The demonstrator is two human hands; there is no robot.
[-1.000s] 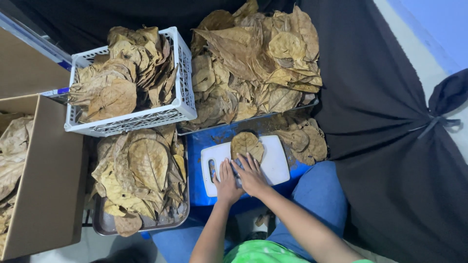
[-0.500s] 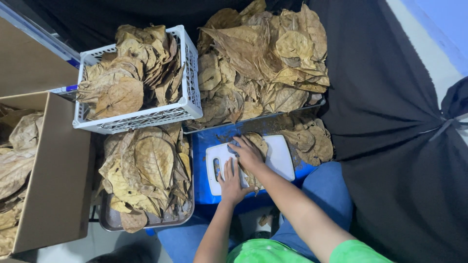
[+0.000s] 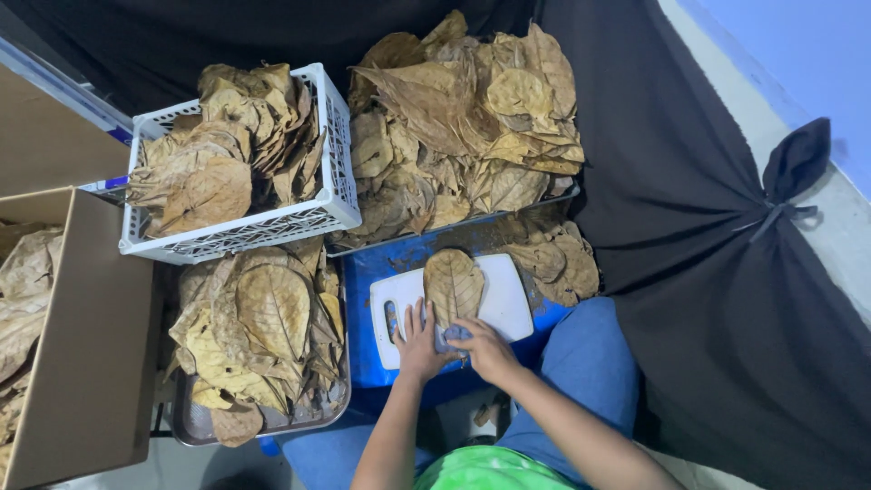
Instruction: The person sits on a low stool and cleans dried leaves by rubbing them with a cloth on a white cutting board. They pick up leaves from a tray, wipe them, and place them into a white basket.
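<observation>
One dry brown leaf (image 3: pixel 453 285) lies flat on the white plastic cutting board (image 3: pixel 508 304), which sits on a blue surface (image 3: pixel 370 308) at the centre of the view. Left hand (image 3: pixel 417 338) rests flat at the board's 7 o'clock edge, fingers spread and extended — pinning the board or the leaf base, gripping nothing. Right hand (image 3: pixel 485 349) sits just beside it at the leaf's 6 o'clock end, fingers curled around a small bluish cloth-like item (image 3: pixel 451 338); cannot tell exactly what it is.

Around the board:
- 12 o'clock: big loose pile of dry leaves (image 3: pixel 463 118) on a metal tray
- 10 o'clock: white plastic lattice basket (image 3: pixel 331 181) filled with leaves
- 9 o'clock: grey metal tray (image 3: pixel 340 404) with flatter leaves stacked
- far 9 o'clock: cardboard box (image 3: pixel 91 345) with more leaves
- 3 o'clock: small heap of leaves (image 3: pixel 558 263) against black cloth (image 3: pixel 708 272)

To do this well, I'd judge: keep the left palm firm so the leaf stays flat, work base-to-tip along the midrib, light pressure — dry leaf cracks easily.
</observation>
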